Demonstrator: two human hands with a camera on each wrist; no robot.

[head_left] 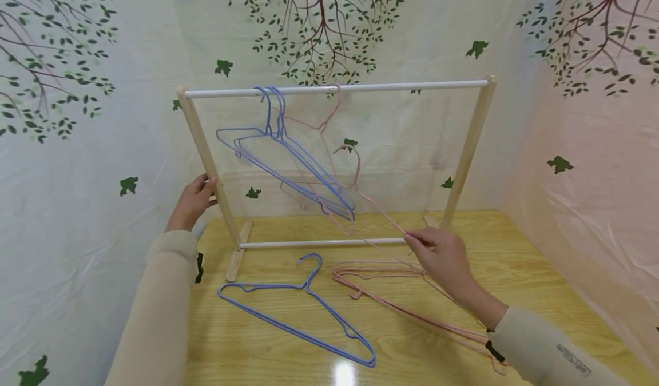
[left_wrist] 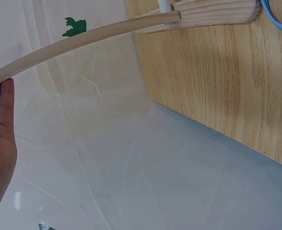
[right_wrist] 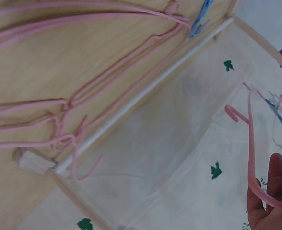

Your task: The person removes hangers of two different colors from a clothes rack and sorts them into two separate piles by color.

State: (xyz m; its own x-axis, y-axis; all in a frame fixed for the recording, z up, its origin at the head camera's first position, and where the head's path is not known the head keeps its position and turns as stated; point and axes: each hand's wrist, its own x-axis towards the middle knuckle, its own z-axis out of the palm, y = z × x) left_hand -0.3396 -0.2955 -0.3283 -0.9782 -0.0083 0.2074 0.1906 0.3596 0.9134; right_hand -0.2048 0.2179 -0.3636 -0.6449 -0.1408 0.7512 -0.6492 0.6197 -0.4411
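Observation:
My right hand (head_left: 440,257) pinches a pink hanger (head_left: 381,211) by its shoulder end, in front of the rack. That hanger's hook points up, below the top rail. In the right wrist view the hanger (right_wrist: 252,158) crosses the fingers of the hand (right_wrist: 275,203). At the left, my left hand (head_left: 193,203) holds the rack's wooden post (head_left: 208,157) partway up. The left wrist view shows its fingers (left_wrist: 5,105) against the post. Several blue hangers (head_left: 304,160) hang on the white top rail (head_left: 401,87), beside a pink hanger (head_left: 329,114).
A blue hanger (head_left: 296,329) lies on the wood-grain table (head_left: 257,363), in front of the rack. Right of it lie several pink hangers (head_left: 396,311), partly under my right arm. A white lower bar (head_left: 309,243) joins the posts. Leaf-patterned sheeting (head_left: 103,249) surrounds the table.

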